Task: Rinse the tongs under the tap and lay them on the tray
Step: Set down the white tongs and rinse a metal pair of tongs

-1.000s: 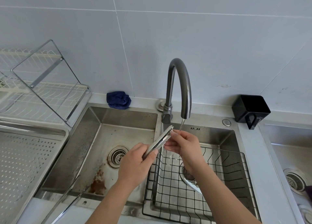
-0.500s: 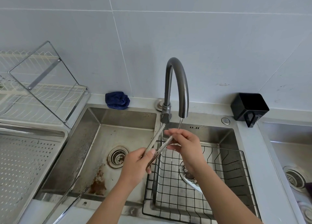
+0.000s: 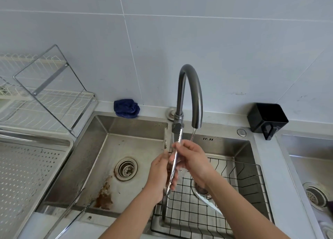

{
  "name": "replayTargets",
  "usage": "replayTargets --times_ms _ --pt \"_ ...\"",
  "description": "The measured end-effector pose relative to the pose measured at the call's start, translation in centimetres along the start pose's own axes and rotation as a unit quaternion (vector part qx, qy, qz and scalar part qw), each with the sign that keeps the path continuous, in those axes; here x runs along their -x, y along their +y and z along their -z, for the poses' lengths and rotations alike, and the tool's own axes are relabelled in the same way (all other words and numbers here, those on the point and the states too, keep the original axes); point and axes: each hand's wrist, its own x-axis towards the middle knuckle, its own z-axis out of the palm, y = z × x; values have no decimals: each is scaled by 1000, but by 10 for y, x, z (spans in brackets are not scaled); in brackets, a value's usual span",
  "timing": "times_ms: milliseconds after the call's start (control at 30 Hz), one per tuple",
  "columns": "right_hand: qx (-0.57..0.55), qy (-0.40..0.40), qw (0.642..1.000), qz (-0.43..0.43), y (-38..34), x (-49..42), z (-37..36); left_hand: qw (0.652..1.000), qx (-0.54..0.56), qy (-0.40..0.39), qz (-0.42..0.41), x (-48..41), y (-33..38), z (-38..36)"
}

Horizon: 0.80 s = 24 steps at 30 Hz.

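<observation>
Metal tongs [image 3: 177, 145] stand nearly upright between my hands, their serrated tips up beside the tap's base. My left hand [image 3: 160, 174] grips the lower handle end. My right hand [image 3: 192, 157] closes its fingers around the middle of the arms. A thin stream of water falls from the grey curved tap [image 3: 191, 87] onto my right hand. The perforated steel tray [image 3: 23, 170] lies at the far left, apart from both hands.
Two steel sink basins: the left basin [image 3: 108, 148] with a drain and rust stain, the right one holding a black wire basket [image 3: 248, 190]. A blue cloth [image 3: 126, 107], a black holder [image 3: 267, 120], a glass-fronted dish rack [image 3: 45, 98]. Another sink at far right.
The tongs have swung from a slanted pose to nearly upright and shifted rightward towards the stream. My right hand has slid down along their arms; my left keeps its hold.
</observation>
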Motion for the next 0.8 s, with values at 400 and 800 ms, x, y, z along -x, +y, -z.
replayTargets --times_ms 400,800 --pt "84 84 986 115 -20 15 10 992 -112 -14 -65 -21 6 -41" --pt "192 165 965 70 -36 2 22 985 -82 -82 -124 -19 27 -70"
